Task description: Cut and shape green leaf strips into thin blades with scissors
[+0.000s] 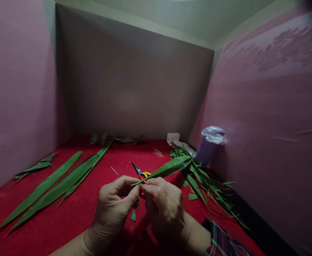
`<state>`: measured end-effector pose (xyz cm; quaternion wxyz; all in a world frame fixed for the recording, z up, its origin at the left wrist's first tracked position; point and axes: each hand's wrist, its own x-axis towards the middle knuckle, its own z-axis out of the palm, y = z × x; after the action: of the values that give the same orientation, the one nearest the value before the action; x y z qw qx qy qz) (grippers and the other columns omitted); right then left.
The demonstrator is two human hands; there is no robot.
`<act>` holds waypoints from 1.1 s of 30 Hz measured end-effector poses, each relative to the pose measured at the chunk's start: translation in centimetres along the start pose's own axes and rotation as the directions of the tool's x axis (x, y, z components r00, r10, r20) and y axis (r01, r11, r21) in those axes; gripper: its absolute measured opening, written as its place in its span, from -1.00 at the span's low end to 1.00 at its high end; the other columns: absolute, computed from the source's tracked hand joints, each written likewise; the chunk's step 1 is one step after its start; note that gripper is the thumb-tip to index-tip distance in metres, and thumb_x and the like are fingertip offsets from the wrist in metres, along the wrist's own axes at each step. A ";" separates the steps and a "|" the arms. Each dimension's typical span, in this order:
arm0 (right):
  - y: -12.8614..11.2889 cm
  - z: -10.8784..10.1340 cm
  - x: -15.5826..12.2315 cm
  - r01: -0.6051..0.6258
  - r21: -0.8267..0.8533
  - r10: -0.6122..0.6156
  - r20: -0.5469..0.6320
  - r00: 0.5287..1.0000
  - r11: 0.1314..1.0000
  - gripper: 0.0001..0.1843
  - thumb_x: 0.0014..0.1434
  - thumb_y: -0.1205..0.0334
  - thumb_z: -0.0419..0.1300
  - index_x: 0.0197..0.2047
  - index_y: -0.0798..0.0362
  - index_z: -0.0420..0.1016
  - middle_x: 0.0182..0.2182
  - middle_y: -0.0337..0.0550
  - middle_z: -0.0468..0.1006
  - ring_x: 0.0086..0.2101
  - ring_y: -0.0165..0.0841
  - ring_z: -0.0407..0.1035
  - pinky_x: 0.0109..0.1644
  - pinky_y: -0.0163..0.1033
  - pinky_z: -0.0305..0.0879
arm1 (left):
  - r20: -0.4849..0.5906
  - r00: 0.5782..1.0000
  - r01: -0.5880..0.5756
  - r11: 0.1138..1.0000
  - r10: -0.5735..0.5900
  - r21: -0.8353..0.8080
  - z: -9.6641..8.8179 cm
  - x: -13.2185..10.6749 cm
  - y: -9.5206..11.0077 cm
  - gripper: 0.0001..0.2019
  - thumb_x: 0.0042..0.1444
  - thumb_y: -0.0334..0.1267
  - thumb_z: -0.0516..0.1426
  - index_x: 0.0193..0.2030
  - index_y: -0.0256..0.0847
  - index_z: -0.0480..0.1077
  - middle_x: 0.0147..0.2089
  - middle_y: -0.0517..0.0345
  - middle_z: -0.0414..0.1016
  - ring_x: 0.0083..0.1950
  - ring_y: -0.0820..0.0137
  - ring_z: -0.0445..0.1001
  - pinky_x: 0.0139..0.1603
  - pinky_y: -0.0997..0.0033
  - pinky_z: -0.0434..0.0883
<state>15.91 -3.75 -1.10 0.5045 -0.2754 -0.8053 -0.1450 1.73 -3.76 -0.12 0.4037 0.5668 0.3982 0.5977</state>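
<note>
Both of my hands meet over the red cloth (65,220) and pinch the near end of a long green leaf (169,168) that points up and to the right. My left hand (115,206) has its fingers closed on the leaf's tip. My right hand (163,206) is closed too, gripping the same leaf and a thin pale stick beside it. Small scissors (141,172) with red and yellow handles lie on the cloth just behind my hands.
Long green leaves (57,185) lie flat at the left. A heap of cut leaf strips (206,181) lies at the right. A purple cup (207,147) with a plastic cover stands by the right wall. Thin sticks (158,153) and a white paper (173,137) lie at the back.
</note>
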 end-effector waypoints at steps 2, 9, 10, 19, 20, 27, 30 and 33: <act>0.0 0.0 0.0 -0.003 0.008 0.003 -0.002 1.000 1.000 -0.79 0.13 0.49 0.08 -0.16 0.08 0.26 -0.35 -0.11 0.51 -0.36 -0.37 0.42 -0.32 -0.27 0.35 | 0.001 1.000 -0.012 1.000 0.012 -0.001 0.0 0.0 0.0 -0.95 -0.11 -0.31 0.21 -0.49 -0.23 0.47 -0.68 0.24 0.40 -0.65 0.50 0.34 -0.63 0.56 0.32; -0.2 -0.3 0.3 -0.021 0.005 0.021 -0.020 1.000 1.000 -0.78 0.11 0.51 0.09 -0.17 0.08 0.27 -0.39 -0.11 0.50 -0.38 -0.37 0.41 -0.34 -0.27 0.34 | 0.005 1.000 -0.022 1.000 0.022 0.005 0.0 -0.1 0.2 -0.95 -0.11 -0.31 0.21 -0.48 -0.23 0.48 -0.66 0.23 0.42 -0.64 0.49 0.36 -0.62 0.55 0.34; -0.2 -0.3 0.3 -0.024 0.003 0.024 -0.021 0.999 1.000 -0.79 0.11 0.51 0.08 -0.18 0.08 0.28 -0.40 -0.12 0.50 -0.38 -0.37 0.41 -0.34 -0.27 0.34 | 0.005 1.000 -0.018 1.000 0.018 0.003 0.0 -0.1 0.2 -0.95 -0.12 -0.31 0.21 -0.49 -0.23 0.47 -0.66 0.23 0.42 -0.64 0.49 0.36 -0.62 0.54 0.34; 0.1 0.0 0.2 -0.057 -0.006 0.056 -0.048 0.997 0.998 -0.86 0.16 0.46 0.05 -0.22 0.07 0.31 -0.45 -0.16 0.49 -0.42 -0.39 0.40 -0.37 -0.31 0.33 | -0.025 0.995 0.091 0.992 -0.093 -0.084 0.1 0.5 0.8 -0.90 -0.15 -0.28 0.21 -0.51 -0.25 0.39 -0.68 0.25 0.40 -0.68 0.49 0.34 -0.66 0.52 0.34; 0.1 0.0 0.2 -0.056 -0.005 0.056 -0.043 0.998 0.998 -0.87 0.16 0.46 0.05 -0.23 0.07 0.31 -0.45 -0.16 0.49 -0.42 -0.40 0.40 -0.37 -0.31 0.32 | -0.025 0.995 0.094 0.992 -0.096 -0.086 0.1 0.5 0.8 -0.89 -0.15 -0.28 0.22 -0.52 -0.25 0.38 -0.69 0.25 0.39 -0.69 0.49 0.34 -0.66 0.52 0.34; 0.3 0.1 0.2 -0.049 0.004 0.049 -0.033 0.998 0.999 -0.88 0.15 0.46 0.06 -0.26 0.08 0.31 -0.46 -0.17 0.47 -0.43 -0.41 0.37 -0.38 -0.33 0.30 | -0.022 0.995 0.096 0.991 -0.099 -0.090 0.3 0.2 1.1 -0.87 -0.16 -0.27 0.22 -0.49 -0.25 0.37 -0.68 0.27 0.39 -0.69 0.48 0.35 -0.66 0.51 0.34; 0.3 0.1 0.1 -0.057 -0.008 0.056 -0.034 0.998 0.998 -0.87 0.16 0.45 0.06 -0.23 0.08 0.32 -0.44 -0.17 0.48 -0.42 -0.40 0.38 -0.38 -0.32 0.30 | -0.019 0.995 0.092 0.993 -0.094 -0.079 0.3 0.2 1.1 -0.88 -0.14 -0.27 0.21 -0.49 -0.26 0.37 -0.69 0.27 0.38 -0.68 0.48 0.35 -0.65 0.51 0.34; 0.3 0.2 0.0 -0.065 0.000 0.065 -0.027 0.998 0.998 -0.86 0.15 0.46 0.08 -0.22 0.08 0.33 -0.45 -0.17 0.48 -0.42 -0.39 0.37 -0.37 -0.30 0.31 | -0.015 0.996 0.089 0.993 -0.091 -0.078 0.3 0.1 1.1 -0.89 -0.13 -0.28 0.21 -0.49 -0.26 0.37 -0.70 0.26 0.38 -0.67 0.48 0.35 -0.64 0.51 0.35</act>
<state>15.97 -3.44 -1.18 0.5197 -0.2996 -0.7891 -0.1326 1.97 -4.02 0.91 0.4481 0.5268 0.4037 0.5989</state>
